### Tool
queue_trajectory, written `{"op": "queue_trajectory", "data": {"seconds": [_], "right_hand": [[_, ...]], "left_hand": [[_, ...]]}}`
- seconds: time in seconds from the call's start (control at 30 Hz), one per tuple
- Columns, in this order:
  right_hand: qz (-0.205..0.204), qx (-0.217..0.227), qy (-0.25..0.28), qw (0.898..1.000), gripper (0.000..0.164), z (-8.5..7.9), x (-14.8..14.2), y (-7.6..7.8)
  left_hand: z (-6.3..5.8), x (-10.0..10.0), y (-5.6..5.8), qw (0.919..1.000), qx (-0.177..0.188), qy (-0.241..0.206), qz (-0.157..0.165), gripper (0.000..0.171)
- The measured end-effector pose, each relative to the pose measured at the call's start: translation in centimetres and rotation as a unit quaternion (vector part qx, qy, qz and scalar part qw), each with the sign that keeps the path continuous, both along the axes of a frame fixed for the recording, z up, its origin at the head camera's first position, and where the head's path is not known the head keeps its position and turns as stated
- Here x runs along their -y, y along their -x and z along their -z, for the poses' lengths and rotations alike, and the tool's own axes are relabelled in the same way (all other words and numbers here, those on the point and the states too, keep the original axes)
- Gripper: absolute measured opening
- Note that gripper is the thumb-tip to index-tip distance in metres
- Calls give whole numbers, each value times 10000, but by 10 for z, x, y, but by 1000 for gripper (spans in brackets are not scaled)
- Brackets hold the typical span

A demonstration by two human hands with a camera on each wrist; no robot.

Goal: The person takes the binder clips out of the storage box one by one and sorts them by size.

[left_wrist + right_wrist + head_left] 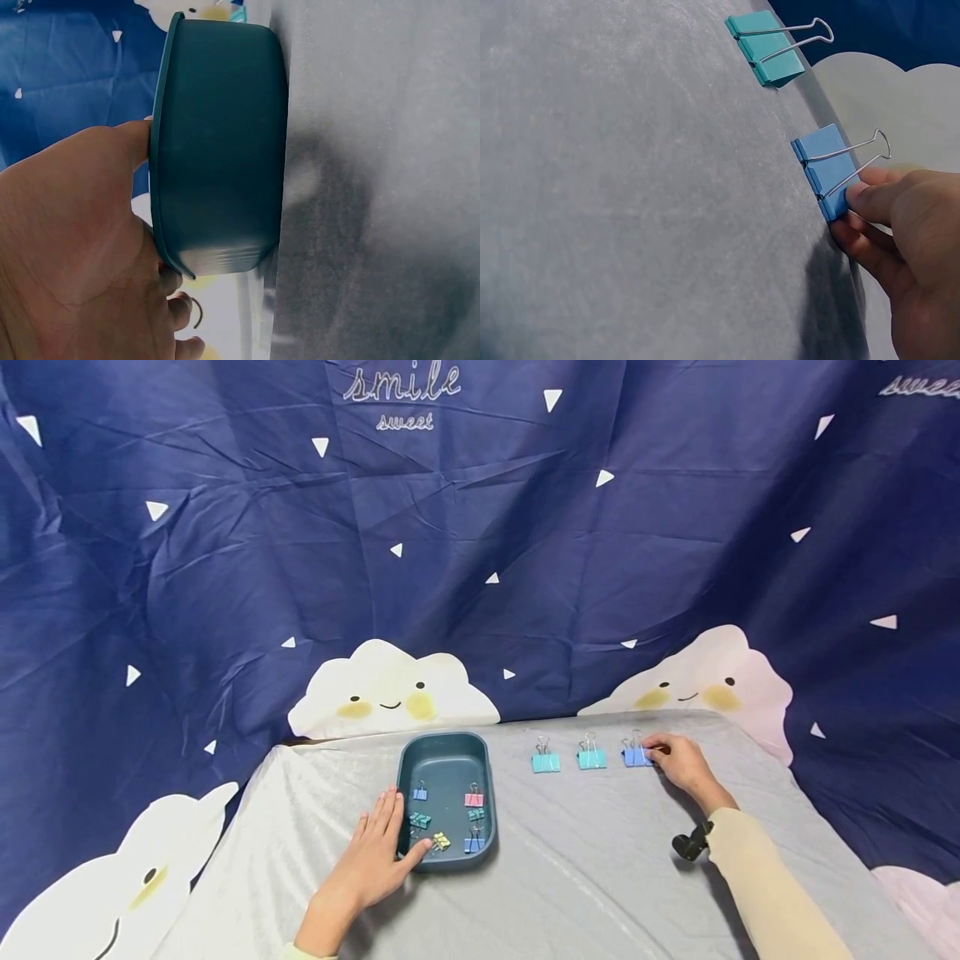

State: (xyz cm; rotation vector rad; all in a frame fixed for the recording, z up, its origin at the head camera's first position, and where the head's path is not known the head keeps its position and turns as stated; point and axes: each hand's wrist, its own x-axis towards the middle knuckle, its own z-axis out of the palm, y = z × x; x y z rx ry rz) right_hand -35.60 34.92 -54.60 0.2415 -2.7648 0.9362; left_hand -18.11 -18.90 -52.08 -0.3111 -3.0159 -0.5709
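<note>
At the right end of a row of binder clips, my right hand [684,767] pinches the side of a blue binder clip [636,757] between thumb and fingers. The right wrist view shows that blue clip [826,165] with its wire handles up. Beside it is a teal binder clip [592,759], and further left another teal clip [545,763]. My left hand [369,858] rests on the rim of a dark teal box [491,814], fingers straight along its left side and thumb across the near corner. In the left wrist view the box's outer wall [221,142] hides its contents.
Inside the box lie several smaller clips, among them a pink clip [474,799], a yellow clip [441,841] and blue clips. A grey cloth [570,893] covers the table. Behind its far edge hangs a navy curtain [450,510] with white clouds.
</note>
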Motion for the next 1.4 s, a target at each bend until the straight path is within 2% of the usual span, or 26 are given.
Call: {"op": "queue_trajectory", "data": {"seconds": [0.2, 0.43, 0.63, 0.73, 0.87, 1.0, 1.23, 1.4], "right_hand": [[68, -47, 66, 9999, 20, -4, 1, -3], [129, -601, 147, 9980, 17, -10, 3, -4], [91, -855, 190, 9961, 10, -17, 11, -3], [-86, -1003, 161, 9948, 7, -23, 20, -3], [-348, -1071, 152, 9935, 5, -34, 37, -4], [-599, -1014, 98, 9930, 5, -49, 58, -6], [-1166, -764, 96, 9902, 8, -68, 94, -10], [-1611, -758, -38, 9840, 7, -80, 122, -17]], "left_hand": [[0, 0, 0, 10000, 8, 5, 9, 94], [1, 1, 1, 10000, 27, -47, 13, 94], [4, 3, 3, 9999, -59, -134, 34, 95], [7, 3, 3, 9995, -221, -213, 83, 95], [6, 4, 3, 9994, -200, -262, 119, 95], [4, 5, 4, 9996, -45, -241, 101, 96], [5, 6, 5, 9994, -33, -309, 132, 95], [6, 7, 5, 9995, -1, -285, 132, 96]]}}
